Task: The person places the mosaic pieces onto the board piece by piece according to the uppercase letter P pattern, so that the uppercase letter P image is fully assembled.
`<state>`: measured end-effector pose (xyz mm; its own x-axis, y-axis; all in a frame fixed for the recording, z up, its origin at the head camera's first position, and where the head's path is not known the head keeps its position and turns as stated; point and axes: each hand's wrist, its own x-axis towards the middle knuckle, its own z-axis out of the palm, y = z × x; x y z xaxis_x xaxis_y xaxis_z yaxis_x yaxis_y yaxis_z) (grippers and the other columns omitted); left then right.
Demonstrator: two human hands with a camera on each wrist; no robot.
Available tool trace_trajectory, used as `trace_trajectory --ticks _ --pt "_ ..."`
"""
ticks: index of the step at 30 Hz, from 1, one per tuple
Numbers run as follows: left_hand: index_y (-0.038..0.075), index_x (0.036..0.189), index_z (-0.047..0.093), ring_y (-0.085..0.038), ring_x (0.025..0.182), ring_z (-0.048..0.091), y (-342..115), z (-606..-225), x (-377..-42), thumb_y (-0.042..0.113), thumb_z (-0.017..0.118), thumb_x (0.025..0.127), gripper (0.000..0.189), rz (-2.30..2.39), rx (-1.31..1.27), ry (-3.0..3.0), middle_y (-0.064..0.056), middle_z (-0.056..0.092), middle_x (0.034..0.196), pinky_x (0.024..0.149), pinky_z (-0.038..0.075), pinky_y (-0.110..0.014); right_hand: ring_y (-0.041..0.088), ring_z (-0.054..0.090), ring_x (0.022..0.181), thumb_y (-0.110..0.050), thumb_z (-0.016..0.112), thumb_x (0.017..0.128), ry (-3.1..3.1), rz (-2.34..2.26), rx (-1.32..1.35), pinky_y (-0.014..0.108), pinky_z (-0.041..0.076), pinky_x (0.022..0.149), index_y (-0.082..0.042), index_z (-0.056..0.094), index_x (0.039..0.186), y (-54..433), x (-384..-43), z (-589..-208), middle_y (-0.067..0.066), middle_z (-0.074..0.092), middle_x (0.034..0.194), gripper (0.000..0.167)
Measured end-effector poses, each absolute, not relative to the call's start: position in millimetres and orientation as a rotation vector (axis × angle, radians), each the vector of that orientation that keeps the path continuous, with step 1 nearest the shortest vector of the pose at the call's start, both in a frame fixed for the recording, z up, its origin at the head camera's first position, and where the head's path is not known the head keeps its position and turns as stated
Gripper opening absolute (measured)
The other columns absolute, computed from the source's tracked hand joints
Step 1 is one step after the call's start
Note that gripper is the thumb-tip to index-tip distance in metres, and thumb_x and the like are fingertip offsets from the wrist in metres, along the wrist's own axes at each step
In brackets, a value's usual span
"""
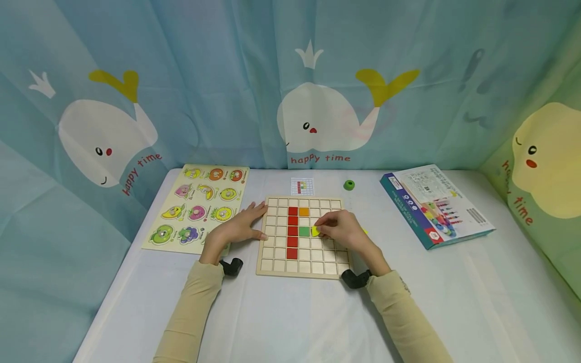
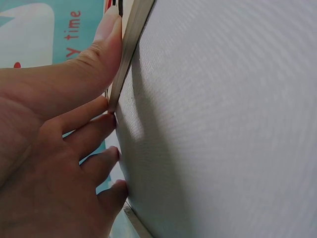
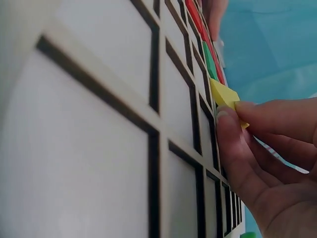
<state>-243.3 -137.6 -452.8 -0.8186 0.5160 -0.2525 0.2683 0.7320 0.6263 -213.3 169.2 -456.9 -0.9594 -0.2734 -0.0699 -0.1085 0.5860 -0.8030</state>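
Observation:
A wooden grid board (image 1: 303, 275) lies flat on the table. One column holds several red tiles (image 1: 292, 242); an orange tile (image 1: 304, 212) sits beside the top one and a green tile (image 1: 304, 231) beside the middle one. My right hand (image 1: 342, 229) pinches a yellow tile (image 3: 225, 94) between thumb and fingertips, tilted at the cell right of the green tile. At the board's left edge rests my left hand (image 1: 238, 227), its fingers spread and the thumb (image 2: 106, 44) against the frame. Behind the right wrist a bit of yellow (image 1: 365, 232) shows, mostly hidden.
Above the board lies a small pattern card (image 1: 302, 186), with a small green round piece (image 1: 349, 185) to its right. A fruit puzzle board (image 1: 190, 247) lies on the left, partly under the left hand. A flat game box (image 1: 438, 204) lies at the right. Printed curtains stand behind.

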Motion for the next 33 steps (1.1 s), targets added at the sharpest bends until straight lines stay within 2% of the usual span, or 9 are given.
trace_trajectory --ticks 11,17,24,33 --pt "0.006 0.164 0.025 -0.036 0.160 0.004 -137.9 -453.7 -244.0 0.026 0.078 0.092 0.092 0.817 0.608 2.522 -0.012 0.017 0.172 0.128 0.010 -0.057 0.016 0.071 0.078 -0.008 0.072 0.095 2.680 -1.266 -0.353 0.029 0.059 0.072 -0.001 0.078 0.104 169.2 -212.4 -455.7 0.013 0.077 0.100 0.013" --pt "0.005 0.164 0.025 -0.036 0.160 0.004 -137.8 -454.7 -243.6 0.026 0.078 0.092 0.092 0.824 0.600 2.520 -0.012 0.017 0.172 0.128 0.011 -0.057 0.017 0.071 0.077 -0.008 0.069 0.098 2.637 -1.293 -0.347 0.031 0.059 0.074 -0.001 0.076 0.108 173.9 -212.0 -452.0 0.013 0.076 0.103 0.015" --pt "0.006 0.164 0.023 -0.035 0.160 0.003 -139.1 -454.8 -242.0 0.026 0.077 0.093 0.091 0.825 0.604 2.515 -0.011 0.017 0.172 0.128 0.011 -0.057 0.022 0.069 0.093 -0.012 0.068 0.098 2.694 -1.252 -0.337 0.031 0.055 0.078 -0.004 0.077 0.113 186.9 -212.7 -445.2 0.012 0.075 0.112 0.019" --pt "0.008 0.165 0.022 -0.034 0.161 0.002 -139.3 -453.9 -243.1 0.027 0.076 0.094 0.091 0.804 0.603 2.506 -0.010 0.014 0.173 0.129 0.010 -0.056 0.023 0.063 0.088 -0.011 0.067 0.099 2.772 -1.147 -0.322 0.030 0.051 0.073 -0.003 0.076 0.111 210.9 -214.5 -443.5 0.014 0.074 0.109 0.018"
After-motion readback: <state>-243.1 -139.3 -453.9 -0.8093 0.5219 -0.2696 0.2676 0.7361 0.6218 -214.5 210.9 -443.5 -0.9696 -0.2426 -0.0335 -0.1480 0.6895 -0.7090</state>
